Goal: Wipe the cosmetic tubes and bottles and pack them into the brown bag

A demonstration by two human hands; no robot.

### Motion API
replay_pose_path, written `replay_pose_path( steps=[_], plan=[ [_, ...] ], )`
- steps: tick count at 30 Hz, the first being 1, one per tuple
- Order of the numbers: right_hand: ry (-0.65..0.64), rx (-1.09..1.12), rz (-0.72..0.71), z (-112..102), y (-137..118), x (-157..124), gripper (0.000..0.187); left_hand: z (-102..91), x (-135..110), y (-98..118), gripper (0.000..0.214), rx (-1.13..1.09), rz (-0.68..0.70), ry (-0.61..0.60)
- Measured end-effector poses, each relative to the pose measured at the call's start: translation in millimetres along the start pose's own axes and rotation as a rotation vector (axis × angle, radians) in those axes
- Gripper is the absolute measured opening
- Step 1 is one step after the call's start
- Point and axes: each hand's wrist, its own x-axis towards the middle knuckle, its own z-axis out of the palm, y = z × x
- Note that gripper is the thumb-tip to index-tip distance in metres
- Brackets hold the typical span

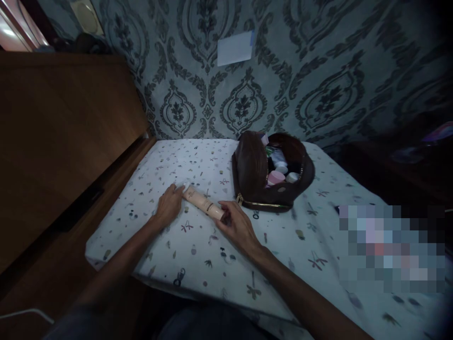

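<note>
A peach-coloured cosmetic tube (203, 202) with small printing lies slantwise between my two hands, just over the patterned sheet. My left hand (170, 205) is closed at its far left end, where a pale, see-through tip shows. At the lower right end, my right hand (238, 226) grips the tube between thumb and fingers; some of those fingers are hidden. Behind and to the right of my right hand stands a brown toiletry bag (251, 165), unzipped. Inside it are a pink-lidded container (276, 177), a white-capped one (292, 177) and other bottles.
The white sheet (191, 158) with small prints covers a mattress against a wallpapered wall (205, 85). A wooden cabinet (63, 132) borders it on the left. A pixelated patch (385, 250) hides something at the right. A pale card (235, 48) is on the wall.
</note>
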Motion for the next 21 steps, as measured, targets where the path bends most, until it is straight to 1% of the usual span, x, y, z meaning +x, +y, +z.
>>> replay_pose_path(
  steps=[3, 5, 8, 9, 10, 12, 14, 17, 19, 21],
  plan=[
    [-0.035, 0.005, -0.006, -1, -1, 1, 0.026, -5.0, -12, 18, 0.043, -0.009, 0.040, 0.019],
    [-0.036, 0.009, 0.004, -1, -2, 2, 0.019, -5.8, -26, 36, 0.046, -0.045, 0.156, 0.026],
    [0.014, -0.005, 0.028, 0, -3, 2, 0.006, -1.9, -45, 60, 0.057, -0.108, 0.407, 0.006],
    [0.018, -0.008, 0.037, 0, -3, 2, 0.007, 0.1, -48, 64, 0.060, -0.113, 0.451, -0.012],
    [0.009, -0.005, 0.045, 0, -3, 2, 0.008, 2.0, -49, 66, 0.063, -0.106, 0.457, -0.031],
    [-0.038, 0.010, 0.061, -1, -2, 2, 0.011, 4.2, -45, 63, 0.063, -0.073, 0.392, -0.049],
    [-0.078, 0.017, 0.088, -2, -3, 2, 0.016, 3.5, -35, 52, 0.061, -0.020, 0.296, -0.053],
    [-0.072, 0.004, 0.115, -4, -4, 2, 0.017, -1.4, -18, 31, 0.060, 0.060, 0.150, -0.079],
    [-0.062, 0.001, 0.091, -5, -4, 2, 0.018, -4.8, -10, 18, 0.058, 0.088, 0.048, -0.118],
    [-0.056, 0.002, 0.061, -5, -4, 3, 0.019, -6.9, -6, 8, 0.053, 0.091, -0.019, -0.150]
  ],
)
